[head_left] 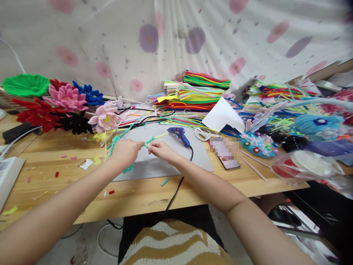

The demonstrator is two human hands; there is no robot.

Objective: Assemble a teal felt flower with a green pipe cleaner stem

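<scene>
My left hand (125, 151) is closed round a teal pipe cleaner (115, 141) that loops behind the fist and trails below it. My right hand (160, 149) pinches the other stretch of the same pipe cleaner, whose pale green end runs up and right toward the glue gun. Both hands hover close together over a grey cutting mat (162, 162) on the wooden table (66, 173).
A blue glue gun (178, 134) lies on the mat, its black cord running off the table's front edge. Scissors (202, 134), white paper (222, 116) and a phone (227, 152) lie right of it. Finished flowers (66, 97) stand at left, stacked pipe cleaners (198, 92) behind, craft clutter at right.
</scene>
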